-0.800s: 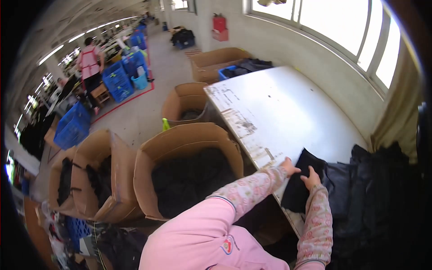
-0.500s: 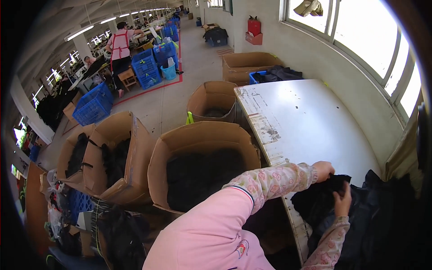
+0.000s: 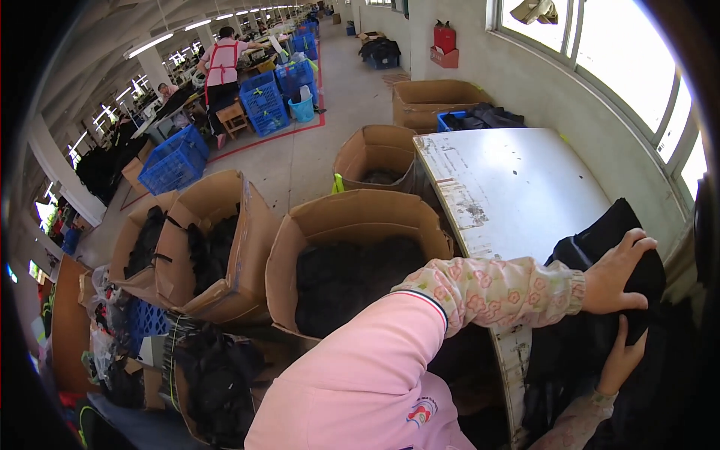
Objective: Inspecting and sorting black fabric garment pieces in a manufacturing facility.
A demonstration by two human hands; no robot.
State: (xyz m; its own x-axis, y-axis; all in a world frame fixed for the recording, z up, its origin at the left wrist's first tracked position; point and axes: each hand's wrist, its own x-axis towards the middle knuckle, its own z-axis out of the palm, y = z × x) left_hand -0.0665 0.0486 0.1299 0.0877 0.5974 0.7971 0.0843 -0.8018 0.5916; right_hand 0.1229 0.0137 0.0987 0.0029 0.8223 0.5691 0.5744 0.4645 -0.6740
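Both my hands are at the right, over a heap of black cloth at the near end of a white table (image 3: 517, 191). Fingers spread, my left hand (image 3: 611, 279) lies on a black fabric piece (image 3: 611, 225) that stands up in a curved fold. Just below it my right hand (image 3: 621, 361) is at the lower edge of the same piece, thumb and forefinger up against the cloth; its other fingers are partly hidden. More dark cloth (image 3: 562, 352) lies beneath, too dark to make out its shape.
Left of the table stands a big cardboard box (image 3: 281, 277) of black pieces, with a smaller box (image 3: 360, 154) behind it. Other cartons (image 3: 251, 247) hold black goods farther left. Blue crates (image 3: 176, 161) and a person (image 3: 223, 64) are in the background. Windows line the right wall.
My hands have moved right and nearer. My left hand has gone from bent fingers at the cloth to spread fingers on it, and the black piece now stands higher. The view has shifted right.
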